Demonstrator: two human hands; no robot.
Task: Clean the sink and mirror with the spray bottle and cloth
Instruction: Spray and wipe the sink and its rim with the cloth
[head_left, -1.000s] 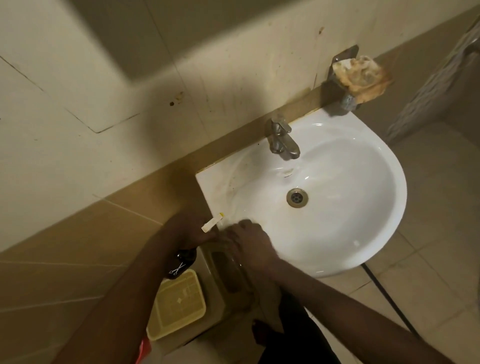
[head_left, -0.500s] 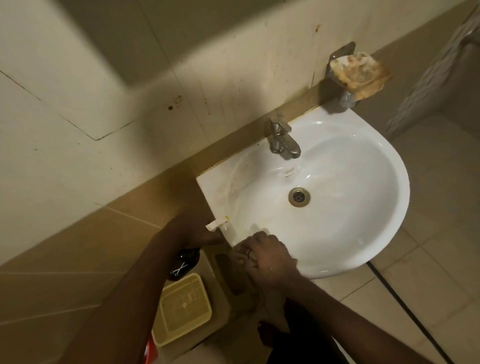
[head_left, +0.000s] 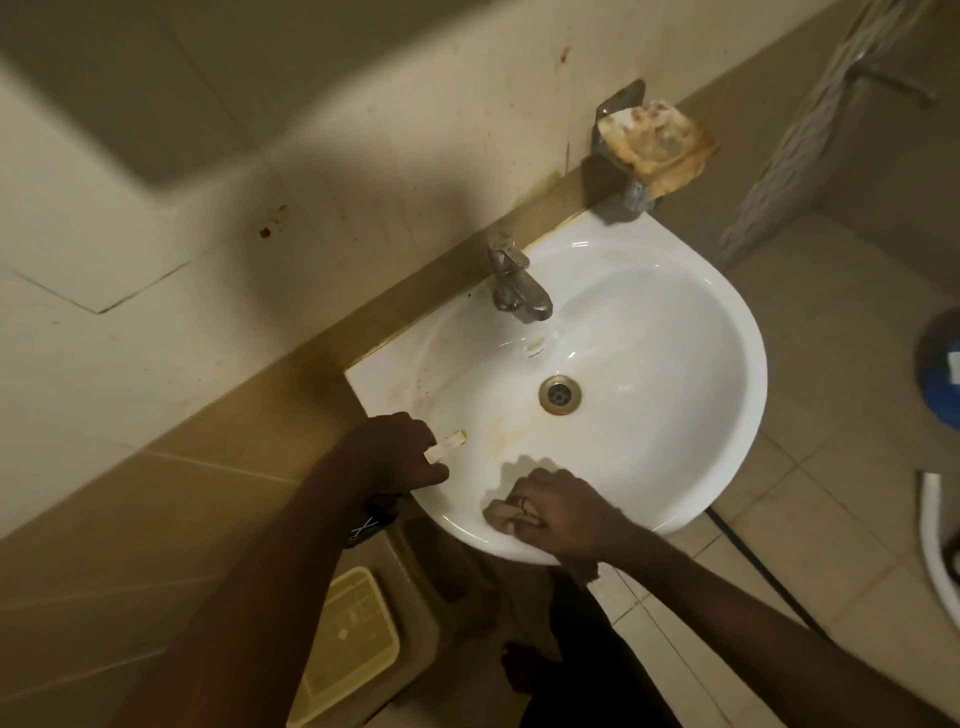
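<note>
1. while we look down over the basin, our right hand (head_left: 558, 514) presses a crumpled cloth (head_left: 501, 514) against the inner front wall of the white sink (head_left: 727, 364); its fingers (head_left: 519, 506) are curled round the cloth.
2. our left hand (head_left: 397, 449) is at the sink's front-left rim, clenched round the spray bottle (head_left: 371, 519), whose dark body with white markings hangs below the hand, outside the rim.
3. the bottle's pale nozzle (head_left: 445, 445) sticks out past the knuckles and points into the bowl.
4. a faint yellowish smear (head_left: 511, 423) lies on the bowl surface just beyond the nozzle, between it and the drain (head_left: 559, 395).
5. the metal tap (head_left: 514, 280) stands at the back rim against the tan wall band.
6. a metal soap holder (head_left: 631, 156) is fixed to the wall above the sink's back-right corner, with a worn, brownish lump (head_left: 657, 137) resting on it.
7. below the sink, on the floor, we see a yellow slotted lid or tray (head_left: 348, 639) beside a beige container (head_left: 441, 582).
8. a blue object (head_left: 943, 374) shows at the right edge, partly cut off, and a white curved piece (head_left: 935, 535) lies below it.
9. the mirror is outside our view.
</note>
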